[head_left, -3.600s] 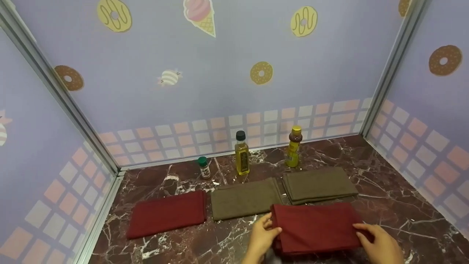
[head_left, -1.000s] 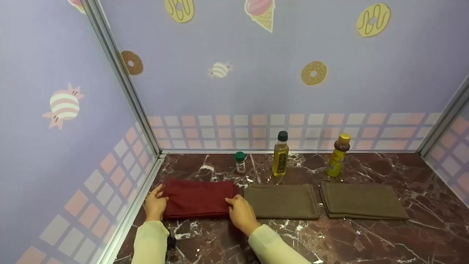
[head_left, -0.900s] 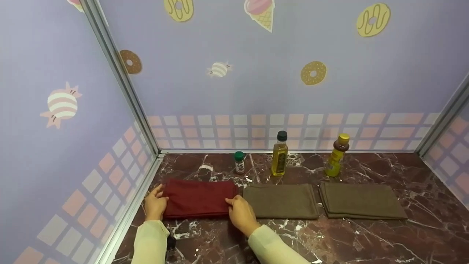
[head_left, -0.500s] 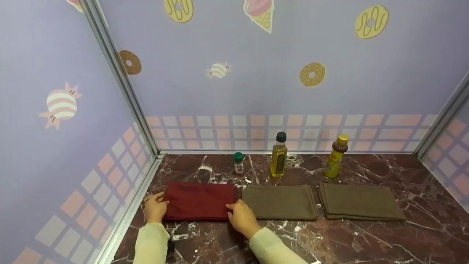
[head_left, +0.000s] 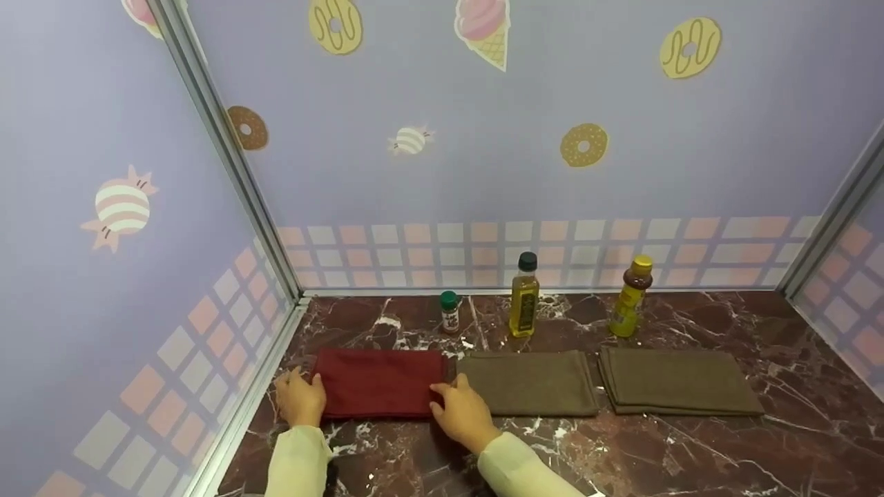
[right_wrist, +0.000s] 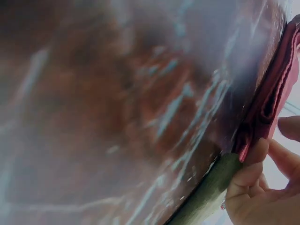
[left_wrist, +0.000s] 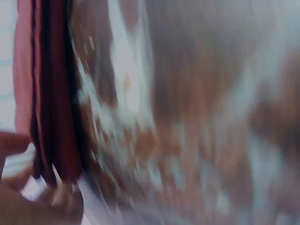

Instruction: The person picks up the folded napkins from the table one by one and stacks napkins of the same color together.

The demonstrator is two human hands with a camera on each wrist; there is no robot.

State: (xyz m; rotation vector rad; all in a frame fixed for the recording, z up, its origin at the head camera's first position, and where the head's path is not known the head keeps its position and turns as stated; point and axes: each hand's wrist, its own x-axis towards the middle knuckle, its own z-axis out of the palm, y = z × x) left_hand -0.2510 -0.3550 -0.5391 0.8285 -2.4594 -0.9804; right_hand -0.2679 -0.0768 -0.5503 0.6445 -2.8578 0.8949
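Both hands (head_left: 301,400) on red cloth (head_left: 380,382) — countertop

Both hands, left (head_left: 301,400) and right (head_left: 461,413), grip the folded red cloth (head_left: 380,382) at its ends.

A staged kitchen corner, more mock-up booth than real home. Lilac panel walls (head_left: 483,172) printed with doughnuts, ice cream and pink tiles meet in metal frames around a red marble desk (head_left: 656,449). An oil bottle (head_left: 524,295), sauce bottle (head_left: 630,297) and spice jar (head_left: 449,312) stand at the back.

Dark red folded cloth (head_left: 378,383), two olive-brown cloths (head_left: 528,383), red-brown white-veined marble counter (head_left: 690,455)
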